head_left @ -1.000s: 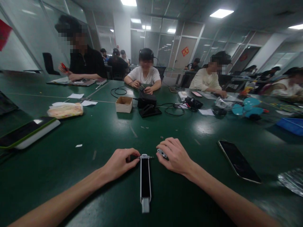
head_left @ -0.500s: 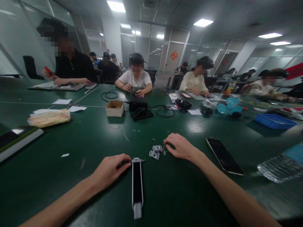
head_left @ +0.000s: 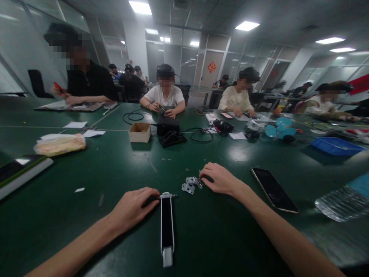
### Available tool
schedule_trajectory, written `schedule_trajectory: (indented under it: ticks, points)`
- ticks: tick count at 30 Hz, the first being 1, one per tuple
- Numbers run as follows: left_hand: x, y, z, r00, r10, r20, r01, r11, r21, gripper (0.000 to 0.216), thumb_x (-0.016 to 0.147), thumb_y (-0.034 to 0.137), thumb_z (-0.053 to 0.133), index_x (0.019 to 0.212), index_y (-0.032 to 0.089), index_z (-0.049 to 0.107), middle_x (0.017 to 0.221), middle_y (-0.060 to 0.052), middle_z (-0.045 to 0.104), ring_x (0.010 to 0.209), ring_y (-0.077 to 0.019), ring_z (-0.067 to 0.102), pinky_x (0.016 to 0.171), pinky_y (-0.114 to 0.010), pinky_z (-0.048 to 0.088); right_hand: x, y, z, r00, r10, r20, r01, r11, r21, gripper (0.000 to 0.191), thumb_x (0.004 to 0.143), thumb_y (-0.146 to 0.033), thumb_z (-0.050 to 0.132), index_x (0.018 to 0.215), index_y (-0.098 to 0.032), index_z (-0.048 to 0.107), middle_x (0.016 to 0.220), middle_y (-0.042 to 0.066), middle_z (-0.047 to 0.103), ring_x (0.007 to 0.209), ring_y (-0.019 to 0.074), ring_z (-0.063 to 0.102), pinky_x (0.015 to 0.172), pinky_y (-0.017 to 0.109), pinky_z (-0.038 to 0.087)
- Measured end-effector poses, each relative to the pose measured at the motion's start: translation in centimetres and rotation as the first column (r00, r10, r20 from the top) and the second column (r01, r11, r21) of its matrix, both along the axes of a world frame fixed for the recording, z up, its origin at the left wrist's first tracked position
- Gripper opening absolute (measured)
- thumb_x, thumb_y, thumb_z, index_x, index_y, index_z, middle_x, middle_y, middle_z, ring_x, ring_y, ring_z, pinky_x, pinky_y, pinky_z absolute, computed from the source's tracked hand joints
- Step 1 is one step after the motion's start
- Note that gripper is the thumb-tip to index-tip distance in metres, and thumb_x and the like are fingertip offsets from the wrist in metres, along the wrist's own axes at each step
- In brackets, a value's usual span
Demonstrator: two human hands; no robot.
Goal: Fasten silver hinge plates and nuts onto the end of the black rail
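My left hand (head_left: 137, 207) has its thumb and fingertips closed at the left end of a thin metal pin (head_left: 174, 196). That pin crosses the top of a long, narrow part with a white frame and a black middle (head_left: 167, 227), which lies on the table. My right hand (head_left: 219, 178) rests palm down with curled fingers beside a small pile of flat metal brackets (head_left: 189, 188). Its fingertips meet near some small metal rings (head_left: 200, 183); whatever they pinch is too small to make out. One loose ring (head_left: 187, 169) lies just beyond the pile.
A phone (head_left: 273, 189) and a water bottle (head_left: 343, 202) are to the right, with a blue tray (head_left: 337, 146) behind. Ahead stand a small cardboard box (head_left: 140, 133) and a black device (head_left: 168, 127). A plastic bag (head_left: 60, 144) lies left. Several people sit across the green table.
My right fingers have shifted very slightly by the small rings. My left hand and the long part stay in place; the view has moved a little.
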State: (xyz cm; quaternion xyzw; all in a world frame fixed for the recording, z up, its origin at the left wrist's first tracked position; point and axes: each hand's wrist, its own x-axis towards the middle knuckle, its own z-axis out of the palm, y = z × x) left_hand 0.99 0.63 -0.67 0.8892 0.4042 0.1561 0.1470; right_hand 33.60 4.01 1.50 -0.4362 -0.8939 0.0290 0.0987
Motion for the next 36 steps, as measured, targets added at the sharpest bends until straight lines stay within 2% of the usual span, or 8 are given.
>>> schedule_trajectory:
  ticks: [8,13,20,23,29,32,36]
  points:
    - [-0.14,0.02,-0.03,1.0,-0.007,0.006,0.007,1.0,0.024,0.017,0.091,0.026,0.048,0.099,0.019,0.061,0.088,-0.002,0.066,0.071,-0.0142,0.062,0.064,-0.024,0.048,0.36,-0.27,0.38,1.0,0.009,-0.027,-0.012,0.996,-0.087,0.009,0.082,-0.016,0.054,0.084,-0.016,0.063,0.084,0.005,0.061,0.077,0.0168,0.054,0.073,0.033,0.043]
    - [-0.28,0.12,-0.27,1.0,-0.02,0.015,0.02,0.998,0.053,0.019,0.092,0.027,0.046,0.099,0.018,0.061,0.087,-0.003,0.066,0.069,-0.015,0.062,0.061,-0.024,0.048,0.23,-0.35,0.33,1.0,0.009,-0.021,-0.011,0.993,-0.119,0.01,0.081,-0.019,0.056,0.087,-0.017,0.063,0.086,0.005,0.061,0.078,0.017,0.054,0.073,0.033,0.043]
    - [-0.34,0.21,-0.31,0.998,-0.048,0.034,0.045,0.996,0.077,0.02,0.092,0.027,0.045,0.099,0.018,0.062,0.09,-0.004,0.066,0.073,-0.0161,0.064,0.063,-0.025,0.051,0.0,-0.43,0.52,1.0,-0.016,-0.017,0.012,0.983,-0.183,0.015,0.084,-0.026,0.056,0.09,-0.017,0.065,0.089,0.005,0.061,0.08,0.018,0.054,0.074,0.034,0.042]
    - [-0.28,0.17,-0.24,0.998,-0.048,0.035,0.045,0.995,0.087,0.019,0.091,0.027,0.046,0.098,0.018,0.062,0.09,-0.004,0.066,0.072,-0.0153,0.064,0.062,-0.025,0.051,-0.22,-0.37,0.62,0.997,-0.079,-0.028,0.068,0.96,-0.273,0.015,0.083,-0.027,0.056,0.088,-0.017,0.065,0.086,0.005,0.06,0.079,0.0176,0.053,0.072,0.032,0.041]
    - [-0.19,0.08,-0.01,0.998,-0.048,0.027,0.045,0.995,0.085,0.019,0.091,0.026,0.046,0.098,0.018,0.062,0.089,-0.003,0.066,0.07,-0.014,0.063,0.061,-0.023,0.05,-0.34,0.03,0.17,0.983,-0.179,-0.035,0.145,0.882,-0.449,0.015,0.082,-0.025,0.054,0.086,-0.015,0.064,0.077,0.002,0.06,0.063,0.0124,0.051,0.056,0.024,0.038]
    - [-0.11,0.01,0.12,0.999,-0.037,0.022,0.035,0.996,0.083,0.017,0.091,0.025,0.047,0.098,0.018,0.062,0.09,-0.003,0.066,0.071,-0.0139,0.063,0.062,-0.023,0.05,-0.31,0.05,-0.1,0.977,-0.208,-0.036,0.166,0.862,-0.478,0.013,0.079,-0.025,0.056,0.084,-0.015,0.064,0.075,0.002,0.059,0.061,0.0119,0.05,0.054,0.023,0.037]
    - [-0.01,-0.11,0.26,1.0,-0.024,0.005,0.024,0.996,0.081,0.017,0.09,0.025,0.048,0.097,0.018,0.061,0.089,-0.003,0.066,0.071,-0.0133,0.062,0.062,-0.022,0.049,-0.31,-0.08,0.09,0.976,-0.211,-0.052,0.162,0.867,-0.472,0.009,0.077,-0.024,0.058,0.078,-0.015,0.062,0.076,0.002,0.059,0.061,0.012,0.05,0.055,0.024,0.036]
